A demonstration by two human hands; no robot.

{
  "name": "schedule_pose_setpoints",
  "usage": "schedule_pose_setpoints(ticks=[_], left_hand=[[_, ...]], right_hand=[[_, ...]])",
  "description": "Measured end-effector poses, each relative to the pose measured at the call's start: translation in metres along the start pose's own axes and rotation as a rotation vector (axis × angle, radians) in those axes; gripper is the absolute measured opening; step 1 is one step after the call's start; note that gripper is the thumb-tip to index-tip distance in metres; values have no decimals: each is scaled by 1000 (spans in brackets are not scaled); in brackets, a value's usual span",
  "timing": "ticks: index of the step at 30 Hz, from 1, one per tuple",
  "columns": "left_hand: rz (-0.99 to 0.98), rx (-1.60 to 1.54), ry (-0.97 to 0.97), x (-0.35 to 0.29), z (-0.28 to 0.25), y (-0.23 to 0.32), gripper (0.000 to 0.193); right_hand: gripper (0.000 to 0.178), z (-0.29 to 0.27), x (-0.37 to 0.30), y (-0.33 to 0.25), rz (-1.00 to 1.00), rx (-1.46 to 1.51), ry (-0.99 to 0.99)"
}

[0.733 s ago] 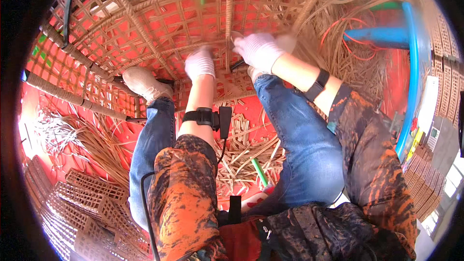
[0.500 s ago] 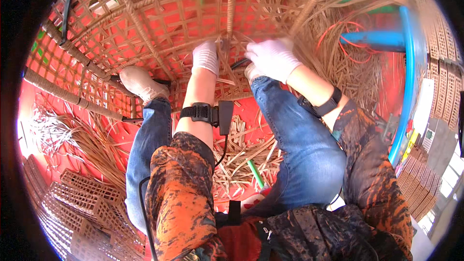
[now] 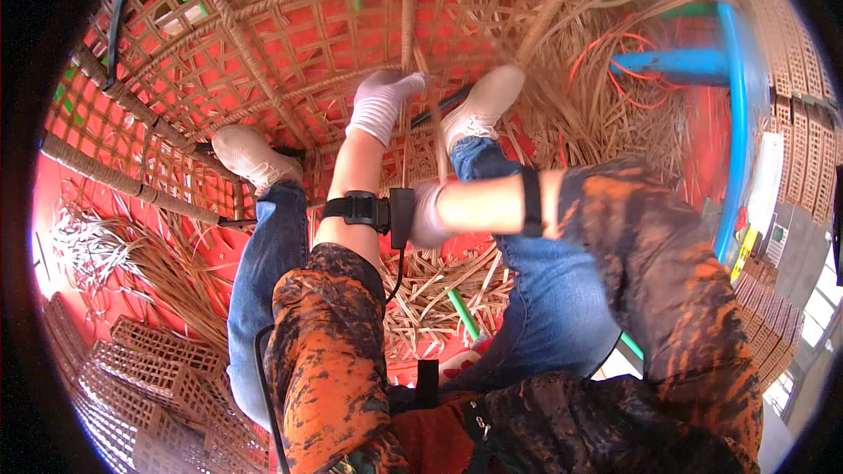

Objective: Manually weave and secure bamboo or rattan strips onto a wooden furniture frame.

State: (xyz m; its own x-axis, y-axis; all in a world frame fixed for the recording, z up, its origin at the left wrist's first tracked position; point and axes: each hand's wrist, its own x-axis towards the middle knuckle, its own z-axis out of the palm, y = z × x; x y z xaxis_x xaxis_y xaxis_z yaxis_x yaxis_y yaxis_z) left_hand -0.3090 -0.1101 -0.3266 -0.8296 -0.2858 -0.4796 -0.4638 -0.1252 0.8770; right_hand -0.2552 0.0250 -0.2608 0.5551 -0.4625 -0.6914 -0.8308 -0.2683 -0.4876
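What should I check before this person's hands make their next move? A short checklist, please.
1. Left hand near the woven frame: ok.
2. Left hand's grip on anything: cannot tell; the detail is too small.
3. Right hand in full view: not ok; the black box on the left forearm partly hides it.
4. Right hand's grip: cannot tell.
5. Both hands gloved: ok.
6. No loose scraps around: not ok; cut strips lie between the legs.

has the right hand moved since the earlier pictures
Yes: against the green stick, the right hand has come down the picture and leftward, and is now much nearer it.
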Motion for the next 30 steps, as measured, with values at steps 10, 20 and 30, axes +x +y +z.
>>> schedule_pose_setpoints(ticks=[10, 20, 30], left_hand=[[-16, 80, 446, -26, 5, 3, 34], [-81, -82, 266, 1, -14, -43, 33], [-495, -123, 106, 25, -19, -46, 32]], right_hand=[[33, 4, 46, -40, -17, 705, 182], [43, -27, -51, 49, 129, 642, 123], [21, 38, -45, 143, 443, 1809, 1165]])
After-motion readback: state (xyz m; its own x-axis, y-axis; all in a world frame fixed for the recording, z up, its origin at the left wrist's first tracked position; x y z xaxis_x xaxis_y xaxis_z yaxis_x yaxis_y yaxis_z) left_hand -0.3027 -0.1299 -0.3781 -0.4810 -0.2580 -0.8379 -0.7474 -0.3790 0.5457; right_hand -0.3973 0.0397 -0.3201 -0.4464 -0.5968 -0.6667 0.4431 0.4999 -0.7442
